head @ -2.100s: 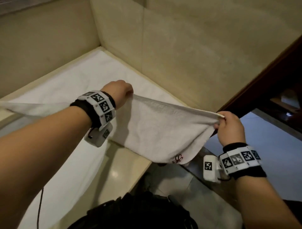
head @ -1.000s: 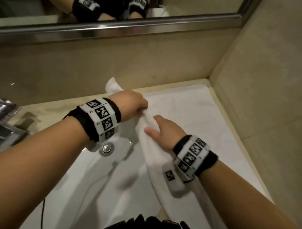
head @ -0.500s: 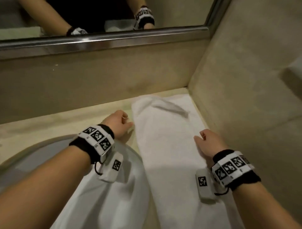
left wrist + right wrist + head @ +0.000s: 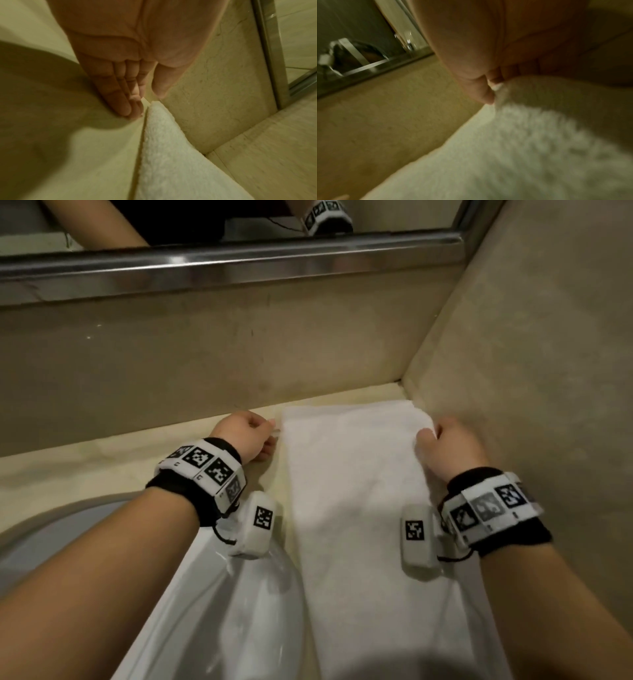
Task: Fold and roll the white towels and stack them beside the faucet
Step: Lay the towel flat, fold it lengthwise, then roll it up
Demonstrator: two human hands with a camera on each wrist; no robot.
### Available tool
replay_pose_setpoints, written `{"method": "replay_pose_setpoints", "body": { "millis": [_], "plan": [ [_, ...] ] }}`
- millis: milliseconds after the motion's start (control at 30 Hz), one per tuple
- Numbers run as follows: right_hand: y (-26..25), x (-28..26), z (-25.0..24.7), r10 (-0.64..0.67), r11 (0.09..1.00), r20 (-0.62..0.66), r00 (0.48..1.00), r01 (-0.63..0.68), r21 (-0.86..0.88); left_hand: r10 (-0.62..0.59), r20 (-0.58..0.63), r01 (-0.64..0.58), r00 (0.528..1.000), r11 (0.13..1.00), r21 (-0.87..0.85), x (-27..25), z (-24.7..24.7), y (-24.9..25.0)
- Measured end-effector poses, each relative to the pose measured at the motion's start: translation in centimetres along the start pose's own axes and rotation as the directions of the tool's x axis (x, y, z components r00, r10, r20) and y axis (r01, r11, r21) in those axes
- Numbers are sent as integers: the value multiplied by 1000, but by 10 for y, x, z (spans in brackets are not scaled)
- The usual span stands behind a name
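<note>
1. At the near left the white basin [image 4: 205,594] sits sunk in the beige bench [image 4: 102,460], and my left forearm crosses above it.
2. My left hand [image 4: 245,436] lies on the bench just beside the far left corner of the white towel [image 4: 359,508]. In the left wrist view its fingers [image 4: 120,100] are straight and together, tips down on the bench, with the thumb at the towel's corner [image 4: 155,104]. It grips nothing.
3. The towel lies flat as a long folded strip, running from the near edge to the far wall, between the basin and the right wall.
4. My right hand [image 4: 445,450] is on the towel's far right corner, with thumb and fingers pinching the cloth [image 4: 522,128] and lifting it slightly.
5. Above the far wall runs the mirror's metal frame [image 4: 239,265].
</note>
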State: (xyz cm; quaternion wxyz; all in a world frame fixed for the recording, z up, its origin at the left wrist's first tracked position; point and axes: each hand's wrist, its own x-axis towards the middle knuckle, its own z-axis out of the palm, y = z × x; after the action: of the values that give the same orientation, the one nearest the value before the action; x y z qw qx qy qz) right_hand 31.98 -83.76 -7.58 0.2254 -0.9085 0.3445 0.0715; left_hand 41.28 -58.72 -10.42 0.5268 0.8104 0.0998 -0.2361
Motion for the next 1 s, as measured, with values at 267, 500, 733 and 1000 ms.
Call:
{"method": "replay_pose_setpoints", "body": {
  "millis": [267, 500, 733, 1000],
  "plan": [
    [2, 2, 18, 78, 997, 64, 995, -76, -29, 28, 96, -57, 995, 948, 312, 1, 13, 18],
    [-25, 4, 22, -82, 996, 170, 982, 76, 42, 20, -47, -10, 999, 980, 200, -6, -28, 0],
    [-40, 26, 30, -125, 986, 194, 973, 144, -87, 38, 3, -38, 999, 999, 10, 3, -40, -11],
    [-48, 43, 26, -133, 944, 229, 964, 193, -267, 158, -23, -140, 987, 927, 348, 15, -38, -10]
  ]
}}
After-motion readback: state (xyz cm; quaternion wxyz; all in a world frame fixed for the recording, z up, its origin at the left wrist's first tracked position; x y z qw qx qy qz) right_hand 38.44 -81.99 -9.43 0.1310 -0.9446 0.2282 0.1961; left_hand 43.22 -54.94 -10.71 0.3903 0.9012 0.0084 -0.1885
